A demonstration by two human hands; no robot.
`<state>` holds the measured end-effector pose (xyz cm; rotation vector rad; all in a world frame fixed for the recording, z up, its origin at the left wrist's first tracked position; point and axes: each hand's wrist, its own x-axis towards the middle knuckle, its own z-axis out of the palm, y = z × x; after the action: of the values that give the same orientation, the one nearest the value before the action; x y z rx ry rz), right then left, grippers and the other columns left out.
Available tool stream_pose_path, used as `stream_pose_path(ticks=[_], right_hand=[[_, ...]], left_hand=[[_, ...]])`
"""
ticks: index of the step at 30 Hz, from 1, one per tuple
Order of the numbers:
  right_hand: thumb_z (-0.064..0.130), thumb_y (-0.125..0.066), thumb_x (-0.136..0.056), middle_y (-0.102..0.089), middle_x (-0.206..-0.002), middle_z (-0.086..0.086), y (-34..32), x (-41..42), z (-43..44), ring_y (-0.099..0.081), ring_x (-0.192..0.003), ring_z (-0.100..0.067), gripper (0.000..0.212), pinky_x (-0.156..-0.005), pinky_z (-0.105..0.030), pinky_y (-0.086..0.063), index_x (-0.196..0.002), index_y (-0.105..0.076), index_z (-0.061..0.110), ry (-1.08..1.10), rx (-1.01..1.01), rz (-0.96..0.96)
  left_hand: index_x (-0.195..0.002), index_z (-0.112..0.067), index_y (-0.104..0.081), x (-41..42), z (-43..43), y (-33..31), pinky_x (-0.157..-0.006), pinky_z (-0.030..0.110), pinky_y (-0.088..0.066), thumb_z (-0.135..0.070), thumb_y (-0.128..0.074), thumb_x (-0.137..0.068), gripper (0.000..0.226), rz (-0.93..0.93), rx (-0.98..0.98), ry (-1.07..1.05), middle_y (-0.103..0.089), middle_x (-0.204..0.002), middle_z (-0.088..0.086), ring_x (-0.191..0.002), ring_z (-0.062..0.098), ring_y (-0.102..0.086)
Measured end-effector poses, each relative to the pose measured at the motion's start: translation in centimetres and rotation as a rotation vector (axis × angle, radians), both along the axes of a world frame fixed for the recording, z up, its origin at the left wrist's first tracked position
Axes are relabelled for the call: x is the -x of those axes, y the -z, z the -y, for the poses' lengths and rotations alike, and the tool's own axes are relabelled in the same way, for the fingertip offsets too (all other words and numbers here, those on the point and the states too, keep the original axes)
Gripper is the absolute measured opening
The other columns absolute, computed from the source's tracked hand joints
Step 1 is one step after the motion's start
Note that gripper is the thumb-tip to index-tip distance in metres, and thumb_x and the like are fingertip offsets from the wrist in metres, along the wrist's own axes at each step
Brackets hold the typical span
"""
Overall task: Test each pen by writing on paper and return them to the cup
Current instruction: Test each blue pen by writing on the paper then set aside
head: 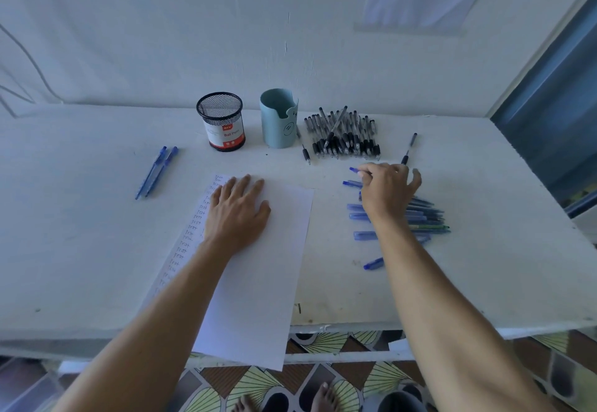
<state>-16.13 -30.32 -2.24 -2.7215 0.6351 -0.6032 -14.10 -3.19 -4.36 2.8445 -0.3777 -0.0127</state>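
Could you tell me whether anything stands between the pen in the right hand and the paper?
Nothing visible does: only bare table lies between the blue pen the right hand pinches and the paper; the left hand rests on its upper part.

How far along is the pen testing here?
Done: a column of "test" marks on the paper. In hand: the right hand pinches a blue pen from the blue pen pile; the left hand presses the paper. Left: that pile and the black pen pile; no pens show in the mesh cup.
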Motion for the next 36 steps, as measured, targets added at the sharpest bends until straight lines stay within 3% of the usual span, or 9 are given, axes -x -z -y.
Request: stream_pose_path(ticks=[5,8,14,17,21,24,26,29,36], right_hand=[[0.024,-0.065,-0.094,-0.076,-0.091,0.0,-1.4,-0.9,-4.0,-0.065,-0.089,-0.027,0.015,-0.082,-0.034,-0.034,-0.102,-0.077,0.022,-0.18,0.035,0.3],[0.018,-0.067,-0.093,-0.077,-0.089,-0.007,-2.1,-0.6,-7.6,-0.07,-0.08,-0.026,0.013,-0.07,-0.027,-0.048,-0.098,-0.078,0.012,-0.366,-0.223,0.19],[0.026,-0.072,-0.087,-0.077,-0.096,-0.008,-0.1,0.6,-12.4,-0.071,-0.095,-0.025,0.023,-0.083,-0.031,-0.055,-0.1,-0.078,0.008,-0.28,-0.542,-0.074],[0.035,-0.077,-0.084,-0.077,-0.097,-0.007,0.1,1.0,-13.2,-0.07,-0.096,-0.026,0.032,-0.084,-0.033,-0.054,-0.103,-0.077,0.01,-0.237,-0.611,-0.084],[0.034,-0.054,-0.097,-0.075,-0.092,-0.006,-0.4,1.2,-12.6,-0.065,-0.09,-0.035,0.028,-0.067,-0.033,-0.042,-0.095,-0.074,0.015,-0.208,-0.48,-0.055],[0.019,-0.049,-0.096,-0.071,-0.118,-0.001,0.5,1.5,-10.9,-0.062,-0.113,-0.027,0.033,-0.094,-0.038,-0.041,-0.122,-0.068,0.024,-0.26,-0.258,-0.05],[0.021,-0.046,-0.099,-0.053,-0.147,0.0,1.5,1.6,-9.8,-0.038,-0.143,-0.026,0.044,-0.114,-0.046,-0.021,-0.141,-0.053,0.028,-0.323,-0.175,-0.169],[0.041,-0.03,-0.105,-0.012,-0.167,-0.001,2.3,1.9,-9.2,0.0,-0.154,-0.025,0.053,-0.119,-0.054,0.005,-0.157,-0.023,0.033,-0.399,-0.024,-0.388],[0.05,-0.02,-0.104,0.01,-0.167,-0.008,2.3,2.2,-9.5,0.015,-0.153,-0.025,0.063,-0.122,-0.046,0.012,-0.16,-0.002,0.026,-0.451,-0.004,-0.468]], left_hand=[[-0.155,-0.03,-0.031,0.1,-0.1,0.0,-0.123,0.04,-0.007,-0.044,-0.039,-0.102,0.055,-0.002,0.048,-0.003,-0.024,-0.164,-0.001,-0.152,0.023,-0.013],[-0.151,-0.027,-0.039,-0.1,-0.2,0.2,-0.122,0.038,-0.009,-0.04,-0.046,-0.101,0.053,0.004,0.128,-0.015,-0.031,-0.161,-0.002,-0.15,0.022,-0.018],[-0.134,-0.014,-0.06,-0.4,-0.7,0.6,-0.11,0.026,-0.023,-0.015,-0.044,-0.1,0.038,0.087,0.492,-0.101,-0.054,-0.141,0.006,-0.136,0.023,-0.035],[-0.129,-0.016,-0.064,-0.3,-0.9,0.6,-0.107,0.028,-0.025,-0.03,-0.037,-0.095,0.046,0.067,0.499,-0.083,-0.059,-0.134,0.005,-0.133,0.025,-0.039],[-0.128,-0.026,-0.062,0.1,-1.0,0.2,-0.103,0.034,-0.022,-0.059,-0.035,-0.091,0.056,0.068,0.398,-0.018,-0.058,-0.13,-0.006,-0.131,0.018,-0.039],[-0.105,-0.028,-0.058,0.5,-0.9,0.0,-0.089,0.029,-0.019,-0.08,-0.036,-0.076,0.063,0.056,0.306,0.031,-0.055,-0.101,-0.014,-0.108,0.011,-0.042],[-0.086,-0.027,-0.05,0.5,-0.8,-0.1,-0.083,0.031,-0.018,-0.085,-0.044,-0.069,0.061,0.029,0.208,0.062,-0.048,-0.087,-0.015,-0.096,0.011,-0.039],[-0.072,-0.024,-0.049,0.2,-0.4,-0.1,-0.079,0.031,-0.02,-0.068,-0.064,-0.078,0.047,0.003,0.182,0.083,-0.046,-0.078,-0.014,-0.091,0.015,-0.043],[-0.074,-0.013,-0.062,-0.5,-0.4,-1.6,-0.066,0.027,-0.034,-0.032,-0.056,-0.096,0.03,-0.147,0.338,-0.041,-0.054,-0.069,-0.006,-0.076,0.02,-0.049]])
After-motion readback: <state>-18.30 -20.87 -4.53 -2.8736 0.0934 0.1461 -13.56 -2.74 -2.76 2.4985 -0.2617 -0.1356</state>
